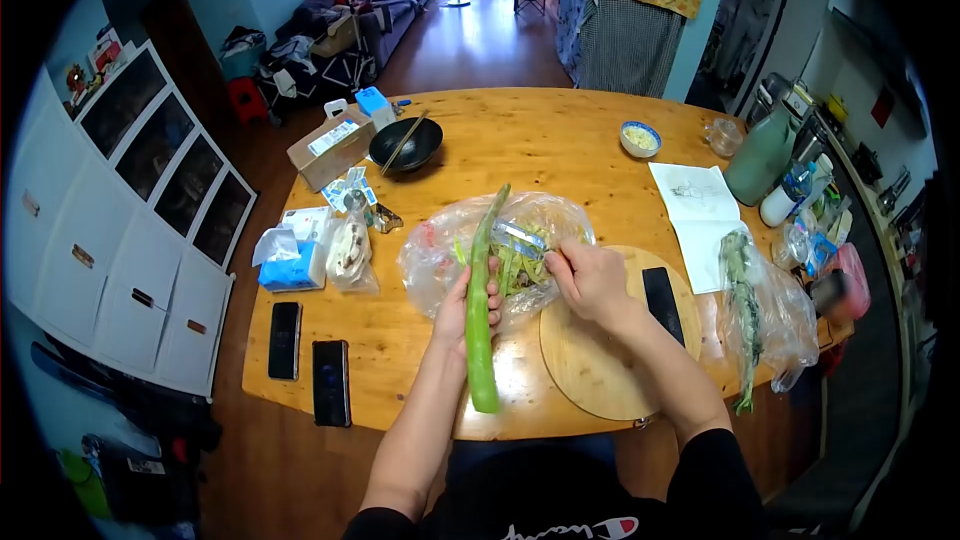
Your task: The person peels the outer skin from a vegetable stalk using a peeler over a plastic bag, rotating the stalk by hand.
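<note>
My left hand [457, 312] is wrapped around a long, peeled green celtuce stem [481, 345], which is held upright with its thick end toward me. In my right hand [592, 283] is a peeler [518, 237], its head close beside the upper part of the stem; whether it touches cannot be made out. Below them, an opened clear plastic bag [425, 270] lies on the table with green peelings [520, 272] on it. A round wooden cutting board [590, 375] sits under my right forearm, bearing a dark, flat rectangular thing [662, 302].
Another leafy stem [740, 290] lies in plastic at the right, beside white paper [697, 210] and a green bottle [762, 155]. Farther back are a small bowl [640, 140] and a black bowl [407, 152] with chopsticks. Two phones [332, 382] and tissues [292, 265] lie left.
</note>
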Demonstrator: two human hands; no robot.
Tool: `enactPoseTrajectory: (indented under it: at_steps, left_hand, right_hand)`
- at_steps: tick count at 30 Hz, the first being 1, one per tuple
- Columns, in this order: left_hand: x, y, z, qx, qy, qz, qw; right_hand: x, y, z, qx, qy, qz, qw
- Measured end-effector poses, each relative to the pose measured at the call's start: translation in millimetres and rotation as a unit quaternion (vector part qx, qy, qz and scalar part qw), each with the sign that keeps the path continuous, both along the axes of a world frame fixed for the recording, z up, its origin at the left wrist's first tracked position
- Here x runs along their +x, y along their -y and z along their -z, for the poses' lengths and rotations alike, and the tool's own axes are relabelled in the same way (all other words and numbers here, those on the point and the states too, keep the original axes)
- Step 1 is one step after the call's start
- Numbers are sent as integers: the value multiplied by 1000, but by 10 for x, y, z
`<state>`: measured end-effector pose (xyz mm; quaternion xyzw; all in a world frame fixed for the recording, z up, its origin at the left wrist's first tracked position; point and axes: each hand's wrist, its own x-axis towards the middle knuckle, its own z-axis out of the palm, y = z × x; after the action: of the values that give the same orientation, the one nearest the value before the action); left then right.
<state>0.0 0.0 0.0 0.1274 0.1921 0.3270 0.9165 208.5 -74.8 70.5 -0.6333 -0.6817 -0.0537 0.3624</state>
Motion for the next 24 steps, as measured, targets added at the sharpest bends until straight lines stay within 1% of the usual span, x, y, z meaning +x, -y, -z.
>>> enactPoseTrajectory:
  at_steps: [2,3,5,6,8,9,11,13,16,19,21,22,24]
  left_hand:
    - [8,-77,98,-8,75,14,997]
    - [89,68,169,-7,116,34,993]
    - [-11,-35,110,47,152,78,984]
    - [-3,-73,66,25,120,40,992]
    - [130,-83,17,-26,64,-38,997]
    - [131,-85,54,-13,85,-30,996]
    - [162,-105,160,15,129,-12,991]
    - [137,-64,68,7,120,-8,993]
    - [144,-33,53,-6,111,-9,994]
    - [136,-37,54,-7,95,-17,995]
    - [127,-12,22,-22,84,-13,996]
    - [83,44,-62,-11,77,2,997]
    - [84,38,-35,-20,80,3,997]
  right_hand:
    - [-38,40,-29,-16,-32,-46,998]
    - [5,174,-73,-45,3,-56,997]
    - [-108,147,-96,-48,32,-79,995]
    - [-184,163,-123,-25,56,-95,994]
    - [-251,204,-110,-45,52,-131,989]
    - [-281,228,-106,-55,49,-146,987]
    - [-314,255,-133,-56,85,-157,982]
    - [-344,280,-152,-52,112,-178,976]
    - [-297,214,-63,-27,92,-168,981]
    - [-326,249,-114,-22,115,-172,978]
    - [-276,162,-27,-7,104,-162,981]
    - [-255,131,2,1,98,-156,983]
    - [-250,132,5,-2,115,-152,982]
